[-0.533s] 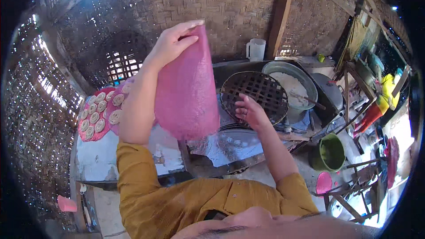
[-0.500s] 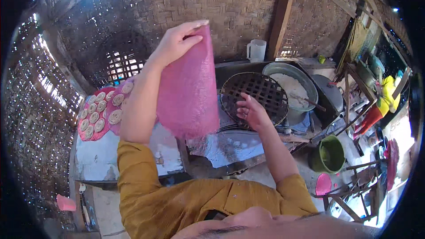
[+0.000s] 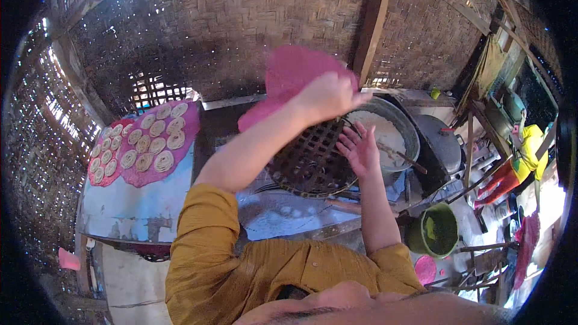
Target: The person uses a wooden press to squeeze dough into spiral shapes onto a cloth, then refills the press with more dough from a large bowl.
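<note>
Swung across to the right, my left hand point(image 3: 330, 97) is closed on a pink mesh sheet point(image 3: 301, 71), which is blurred by motion and flares out behind the hand. Beneath it lies a round, dark open-weave bamboo tray point(image 3: 307, 165), partly covered by the sheet and my left forearm. My right hand point(image 3: 362, 151) is raised at the tray's right side, palm up with fingers spread, holding nothing. A grey basin point(image 3: 415, 125) with white, flour-like stuff and a stick in it stands just beyond my right hand.
Coiled noodle-like rounds point(image 3: 144, 143) lie on pink sheets point(image 3: 141, 177) on a pale tabletop point(image 3: 120, 216) at left. A lidded dark pot point(image 3: 439, 135) stands right of the basin, with a green bucket point(image 3: 436, 229) below. A woven wall point(image 3: 241, 30) closes off the back.
My left hand has carried the pink sheet from above the tray's left to the right, over the tray. My right hand has shifted slightly right and turned palm up with fingers spread. The view has shifted.
</note>
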`<action>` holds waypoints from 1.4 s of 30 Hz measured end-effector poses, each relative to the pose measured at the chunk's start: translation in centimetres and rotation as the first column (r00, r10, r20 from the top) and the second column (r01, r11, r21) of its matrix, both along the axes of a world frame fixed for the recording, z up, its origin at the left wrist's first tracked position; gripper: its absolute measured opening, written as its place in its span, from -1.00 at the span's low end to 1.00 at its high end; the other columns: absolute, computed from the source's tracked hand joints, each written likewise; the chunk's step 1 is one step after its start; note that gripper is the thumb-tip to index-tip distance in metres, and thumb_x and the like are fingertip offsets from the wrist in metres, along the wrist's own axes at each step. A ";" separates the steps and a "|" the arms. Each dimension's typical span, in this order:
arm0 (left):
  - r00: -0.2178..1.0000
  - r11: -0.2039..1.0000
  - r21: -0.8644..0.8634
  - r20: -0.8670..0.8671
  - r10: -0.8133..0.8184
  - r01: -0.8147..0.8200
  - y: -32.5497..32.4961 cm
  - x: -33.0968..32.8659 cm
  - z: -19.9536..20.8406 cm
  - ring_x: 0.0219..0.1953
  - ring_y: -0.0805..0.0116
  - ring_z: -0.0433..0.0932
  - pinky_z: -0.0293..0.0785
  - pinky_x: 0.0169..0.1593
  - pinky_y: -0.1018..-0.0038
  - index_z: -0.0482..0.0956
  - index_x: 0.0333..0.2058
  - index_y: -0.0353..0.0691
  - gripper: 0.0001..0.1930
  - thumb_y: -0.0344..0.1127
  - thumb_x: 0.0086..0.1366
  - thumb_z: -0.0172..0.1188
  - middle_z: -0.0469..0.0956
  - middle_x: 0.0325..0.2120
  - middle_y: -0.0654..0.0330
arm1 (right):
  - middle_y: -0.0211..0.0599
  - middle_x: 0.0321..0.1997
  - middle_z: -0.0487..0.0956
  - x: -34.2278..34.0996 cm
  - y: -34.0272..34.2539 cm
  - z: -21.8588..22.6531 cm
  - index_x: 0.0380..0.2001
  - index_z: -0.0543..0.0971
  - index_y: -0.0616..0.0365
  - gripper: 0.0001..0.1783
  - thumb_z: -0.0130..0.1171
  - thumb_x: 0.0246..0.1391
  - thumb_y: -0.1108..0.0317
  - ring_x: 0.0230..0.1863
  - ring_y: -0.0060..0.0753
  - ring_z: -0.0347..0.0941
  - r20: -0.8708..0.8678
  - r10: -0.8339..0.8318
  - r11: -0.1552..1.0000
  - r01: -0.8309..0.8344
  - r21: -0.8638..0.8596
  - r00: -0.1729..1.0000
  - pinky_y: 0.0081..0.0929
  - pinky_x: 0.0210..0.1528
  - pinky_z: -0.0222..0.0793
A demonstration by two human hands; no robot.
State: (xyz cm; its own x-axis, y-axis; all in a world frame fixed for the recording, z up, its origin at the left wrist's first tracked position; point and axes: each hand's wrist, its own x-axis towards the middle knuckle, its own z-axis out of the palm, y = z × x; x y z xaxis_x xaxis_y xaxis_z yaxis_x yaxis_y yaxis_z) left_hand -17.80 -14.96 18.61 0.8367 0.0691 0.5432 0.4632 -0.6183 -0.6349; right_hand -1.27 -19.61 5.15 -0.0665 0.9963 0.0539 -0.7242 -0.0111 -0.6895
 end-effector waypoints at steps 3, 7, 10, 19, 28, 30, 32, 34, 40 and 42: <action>0.998 0.980 -0.188 -0.009 -0.069 0.066 -1.7 2.7 -7.3 -0.56 0.34 0.42 0.29 -0.56 0.43 0.40 -0.10 0.02 -0.63 -0.32 0.05 -0.07 0.40 -0.62 0.26 | -0.10 0.03 0.24 3.1 -0.8 -1.2 0.11 0.06 -0.01 -0.28 -0.22 0.00 -0.23 -0.03 -0.14 0.24 -0.038 0.049 0.999 -0.050 -0.017 0.998 -0.17 -0.05 0.23; 0.988 0.910 -0.387 -0.017 0.153 -0.148 -5.5 4.3 -16.1 -0.50 0.43 0.38 0.29 -0.49 0.47 0.27 0.03 0.04 -0.51 -0.30 0.03 -0.07 0.44 -0.43 0.30 | -0.08 0.03 0.24 5.9 0.3 -4.5 0.16 -0.06 -0.06 -0.23 -0.21 -0.01 -0.24 -0.06 -0.14 0.27 0.144 0.100 0.969 -0.063 -0.239 0.985 -0.21 -0.10 0.28; 0.970 0.828 -0.548 0.111 0.216 -0.122 -8.6 5.5 -18.0 -0.39 0.35 0.43 0.38 -0.37 0.38 0.27 0.02 -0.03 -0.51 -0.31 0.03 -0.04 0.43 -0.22 0.23 | -0.10 -0.03 0.29 6.6 1.4 -6.5 0.16 -0.05 -0.06 -0.27 0.02 -0.01 0.05 -0.13 -0.23 0.33 0.261 0.078 0.983 -0.030 -0.183 0.962 -0.31 -0.22 0.37; 0.347 0.798 -0.596 0.732 0.586 -0.091 -11.9 -1.7 -20.1 -0.06 0.06 0.30 0.20 0.00 0.27 0.36 -0.11 -0.22 -0.54 -0.44 -0.08 0.16 0.33 -0.11 0.00 | -0.28 -0.22 0.42 6.6 4.1 -7.3 -0.04 0.34 0.18 -0.50 0.17 -0.14 0.46 -0.35 -0.51 0.40 0.646 0.052 0.998 -0.060 -0.010 0.761 -0.60 -0.40 0.39; 0.323 0.695 -0.690 0.622 0.713 -0.204 -10.2 -9.0 -24.1 0.00 0.03 0.21 0.09 0.08 0.19 0.39 -0.08 -0.01 -0.45 -0.58 -0.14 0.00 0.21 -0.01 0.00 | -0.35 -0.31 0.45 6.3 7.6 -7.1 -0.09 0.38 0.28 -0.56 0.14 -0.08 0.35 -0.40 -0.55 0.40 0.735 0.085 0.996 -0.068 -0.053 0.673 -0.61 -0.44 0.38; 0.489 0.692 -0.644 0.512 0.706 -0.325 -10.7 -8.5 -22.6 0.03 0.04 0.19 0.04 0.11 0.13 0.39 -0.07 0.07 -0.40 -0.60 -0.17 -0.02 0.20 0.01 0.05 | -0.36 -0.33 0.46 6.3 7.6 -6.4 -0.10 0.39 0.29 -0.58 0.12 -0.06 0.35 -0.41 -0.56 0.40 0.717 0.128 0.992 -0.089 -0.092 0.685 -0.62 -0.43 0.37; 0.481 0.522 -0.729 0.298 0.825 -0.443 -11.3 -7.6 -21.3 0.10 0.09 0.13 -0.10 0.13 -0.05 0.41 -0.09 0.13 -0.42 -0.58 -0.16 -0.02 0.22 0.04 0.21 | -0.37 -0.36 0.47 6.3 7.4 -5.8 -0.10 0.39 0.30 -0.61 0.07 -0.02 0.36 -0.42 -0.57 0.39 0.606 0.131 0.991 -0.094 -0.092 0.785 -0.62 -0.41 0.38; 0.502 0.496 -0.759 0.259 0.825 -0.423 -11.3 -7.9 -20.9 0.13 0.12 0.09 -0.15 0.12 -0.10 0.41 -0.10 0.14 -0.44 -0.56 -0.14 -0.02 0.21 0.05 0.28 | -0.37 -0.35 0.47 6.7 7.5 -5.8 -0.12 0.41 0.28 -0.64 0.05 -0.03 0.40 -0.40 -0.57 0.40 0.566 0.150 0.989 -0.120 -0.091 0.811 -0.62 -0.39 0.38; 0.599 0.528 -0.766 0.240 0.764 -0.366 -11.7 -10.3 -18.8 0.10 0.18 0.19 -0.15 0.14 -0.05 0.40 -0.08 0.01 -0.51 -0.53 -0.06 -0.02 0.34 -0.04 0.31 | -0.31 -0.33 0.51 8.1 6.4 -3.7 -0.21 0.49 0.22 -0.66 0.00 -0.17 0.57 -0.32 -0.47 0.42 0.788 -0.165 0.968 -0.056 0.245 0.594 -0.55 -0.24 0.36; 0.612 0.599 -0.758 0.351 0.709 -0.258 -11.7 -9.9 -17.8 0.05 0.17 0.26 -0.07 0.14 0.03 0.39 -0.07 -0.09 -0.53 -0.53 -0.04 -0.02 0.39 -0.08 0.25 | -0.27 -0.36 0.53 8.4 5.5 -0.9 -0.28 0.52 0.21 -0.65 -0.02 -0.24 0.63 -0.30 -0.38 0.44 0.715 -0.611 0.760 -0.001 0.650 0.341 -0.52 -0.20 0.33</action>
State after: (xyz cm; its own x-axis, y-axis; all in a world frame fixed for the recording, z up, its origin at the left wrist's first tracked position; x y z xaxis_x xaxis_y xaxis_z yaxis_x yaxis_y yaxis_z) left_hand -27.70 -26.68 0.80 0.0881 0.8371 0.5399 0.9178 -0.2789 0.2827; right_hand 7.14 -14.07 4.28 -0.0740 0.7861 0.6137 0.4010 0.5869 -0.7034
